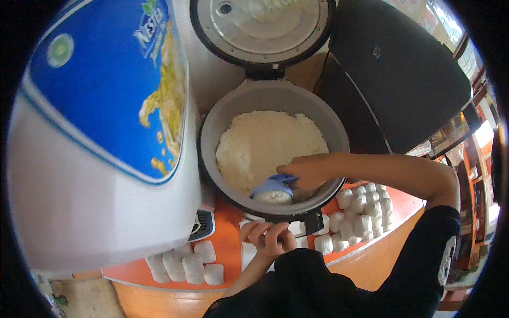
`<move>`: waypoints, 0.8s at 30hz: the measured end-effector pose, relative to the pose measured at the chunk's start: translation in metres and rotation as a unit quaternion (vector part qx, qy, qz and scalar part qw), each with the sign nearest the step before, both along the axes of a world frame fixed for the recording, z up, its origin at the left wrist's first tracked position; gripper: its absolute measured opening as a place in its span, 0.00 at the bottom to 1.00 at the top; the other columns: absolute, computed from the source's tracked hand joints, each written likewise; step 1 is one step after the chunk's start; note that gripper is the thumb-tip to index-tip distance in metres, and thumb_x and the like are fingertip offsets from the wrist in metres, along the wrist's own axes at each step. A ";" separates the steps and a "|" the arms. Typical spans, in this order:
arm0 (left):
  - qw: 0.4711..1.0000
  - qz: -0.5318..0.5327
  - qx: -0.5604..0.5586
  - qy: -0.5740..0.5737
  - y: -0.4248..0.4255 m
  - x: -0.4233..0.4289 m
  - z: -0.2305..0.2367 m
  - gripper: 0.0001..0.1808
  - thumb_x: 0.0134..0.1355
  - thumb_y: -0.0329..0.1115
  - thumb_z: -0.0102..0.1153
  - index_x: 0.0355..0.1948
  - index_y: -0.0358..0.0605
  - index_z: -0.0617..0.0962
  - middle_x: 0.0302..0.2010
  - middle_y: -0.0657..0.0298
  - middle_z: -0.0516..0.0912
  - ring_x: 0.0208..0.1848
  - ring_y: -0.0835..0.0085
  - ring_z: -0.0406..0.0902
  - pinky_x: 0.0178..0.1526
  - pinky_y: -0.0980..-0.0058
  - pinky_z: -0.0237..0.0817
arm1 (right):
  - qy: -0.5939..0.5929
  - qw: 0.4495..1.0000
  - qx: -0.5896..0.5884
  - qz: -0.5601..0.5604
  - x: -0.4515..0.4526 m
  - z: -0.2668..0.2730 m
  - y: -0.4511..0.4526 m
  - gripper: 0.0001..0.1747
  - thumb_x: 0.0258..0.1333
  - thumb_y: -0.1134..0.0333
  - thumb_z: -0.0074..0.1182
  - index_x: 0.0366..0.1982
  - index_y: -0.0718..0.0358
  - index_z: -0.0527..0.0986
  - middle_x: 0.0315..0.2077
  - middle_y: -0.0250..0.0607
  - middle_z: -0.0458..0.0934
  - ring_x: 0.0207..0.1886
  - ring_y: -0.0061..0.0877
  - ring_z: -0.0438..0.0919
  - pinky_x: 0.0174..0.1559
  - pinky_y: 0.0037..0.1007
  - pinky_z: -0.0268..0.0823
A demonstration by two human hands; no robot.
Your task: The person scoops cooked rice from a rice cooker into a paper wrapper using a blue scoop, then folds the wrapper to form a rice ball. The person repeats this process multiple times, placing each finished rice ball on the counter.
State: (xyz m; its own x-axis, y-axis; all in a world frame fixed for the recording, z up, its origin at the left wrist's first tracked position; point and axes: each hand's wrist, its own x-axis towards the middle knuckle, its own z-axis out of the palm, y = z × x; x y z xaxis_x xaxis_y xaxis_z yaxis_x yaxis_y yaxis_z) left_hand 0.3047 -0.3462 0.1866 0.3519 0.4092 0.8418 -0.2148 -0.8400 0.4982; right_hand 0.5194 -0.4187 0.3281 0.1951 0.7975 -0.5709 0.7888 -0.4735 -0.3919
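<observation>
A large round rice cooker [274, 89] stands open before me, its grey pot holding cooked white rice [270, 143]. My right hand [312, 173] reaches in from the right and grips a blue cup-like scoop [268, 186] with white rice in it, low in the pot near the front wall. Outside the pot, my left hand [270, 238] is at the cooker's front rim beside the latch, fingers curled; whether it grips anything is hard to tell. The cooker's lid [270, 30] is tilted up at the back, wet inside.
Wrapped white bundles [364, 206] are stacked on the orange tabletop at the right, with more white bundles [191, 264] at the lower left. A tall blue and white drink dispenser [119, 159] stands close on the left. A big black case [397, 75] is behind right.
</observation>
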 end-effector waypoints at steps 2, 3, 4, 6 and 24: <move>1.000 0.000 0.006 -0.006 0.003 0.002 0.000 0.12 0.47 0.29 0.58 0.32 0.61 0.80 0.40 0.66 0.69 0.49 0.61 0.65 0.52 0.60 0.57 | 0.031 0.999 0.000 -0.038 0.008 -0.005 -0.001 0.29 0.59 0.64 0.59 0.62 0.63 0.71 0.34 0.52 0.83 0.33 0.43 0.82 0.34 0.45 0.75; 1.000 -0.001 0.015 -0.024 0.005 0.004 -0.003 0.12 0.46 0.28 0.59 0.32 0.60 0.80 0.41 0.66 0.70 0.48 0.61 0.66 0.51 0.59 0.57 | 0.063 0.994 -0.026 -0.090 0.015 0.000 -0.006 0.28 0.59 0.65 0.59 0.61 0.63 0.71 0.29 0.46 0.81 0.28 0.37 0.80 0.29 0.42 0.73; 0.999 0.003 0.024 -0.042 0.006 0.006 -0.007 0.12 0.46 0.28 0.59 0.32 0.59 0.80 0.41 0.65 0.70 0.48 0.61 0.66 0.51 0.59 0.57 | 0.098 0.983 -0.054 -0.144 0.020 0.008 -0.014 0.27 0.58 0.66 0.58 0.60 0.62 0.72 0.24 0.40 0.79 0.23 0.31 0.78 0.24 0.39 0.71; 0.995 0.008 0.048 -0.086 0.005 0.004 -0.020 0.13 0.49 0.28 0.62 0.36 0.56 0.78 0.41 0.64 0.70 0.47 0.60 0.66 0.49 0.58 0.58 | 0.223 0.923 -0.130 -0.284 0.035 0.033 -0.028 0.26 0.59 0.65 0.60 0.59 0.59 0.73 0.19 0.28 0.68 0.17 0.17 0.66 0.17 0.29 0.62; 0.810 -0.286 0.068 0.507 0.061 -0.112 -0.213 0.86 0.25 0.71 0.82 0.81 0.44 0.49 0.83 0.54 0.46 0.84 0.54 0.41 0.79 0.38 0.38 | 0.485 0.649 0.007 -0.587 -0.234 -0.181 -0.142 0.17 0.70 0.67 0.53 0.57 0.55 0.67 0.22 0.32 0.70 0.17 0.18 0.68 0.18 0.25 0.62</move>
